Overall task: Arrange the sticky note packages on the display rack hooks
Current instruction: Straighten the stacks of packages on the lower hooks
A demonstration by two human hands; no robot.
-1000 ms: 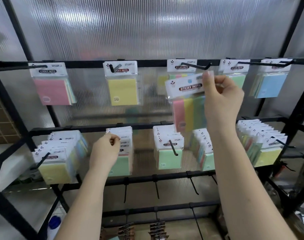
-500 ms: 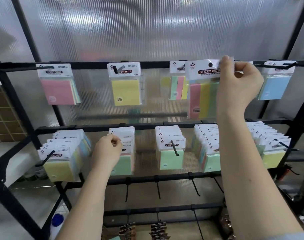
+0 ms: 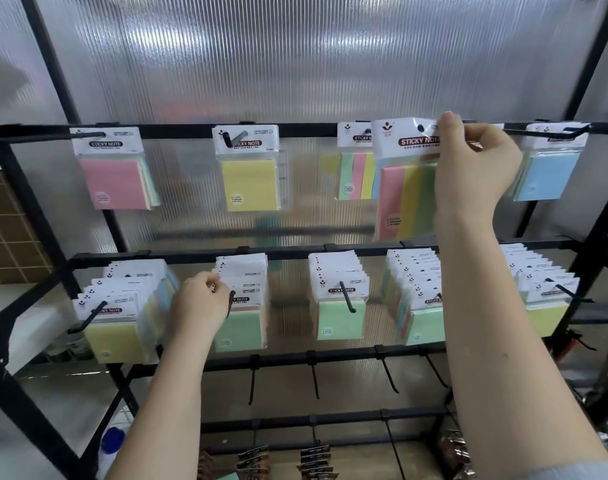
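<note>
My right hand (image 3: 475,164) pinches the white header of a striped pink, yellow and green sticky note package (image 3: 408,181) held up at the top rail (image 3: 178,128), just right of a smaller striped package (image 3: 356,168) hanging there. My left hand (image 3: 200,304) grips the header of the front green package (image 3: 242,313) in a stack on a middle-row hook. Single packages in pink (image 3: 113,168), yellow (image 3: 248,168) and blue (image 3: 546,164) hang on the top row. Full stacks fill the middle row at left (image 3: 117,313), centre (image 3: 340,296) and right (image 3: 541,289).
A ribbed translucent panel (image 3: 295,57) backs the black rack. Bare hooks (image 3: 313,379) jut from the lower rails, and dark packets (image 3: 313,462) hang at the bottom. A blue-capped bottle (image 3: 112,441) stands low at the left, beside a white shelf (image 3: 36,327).
My right hand has carried the striped package up and to the right, from below the top rail to level with it. My left hand has stayed on the green package stack.
</note>
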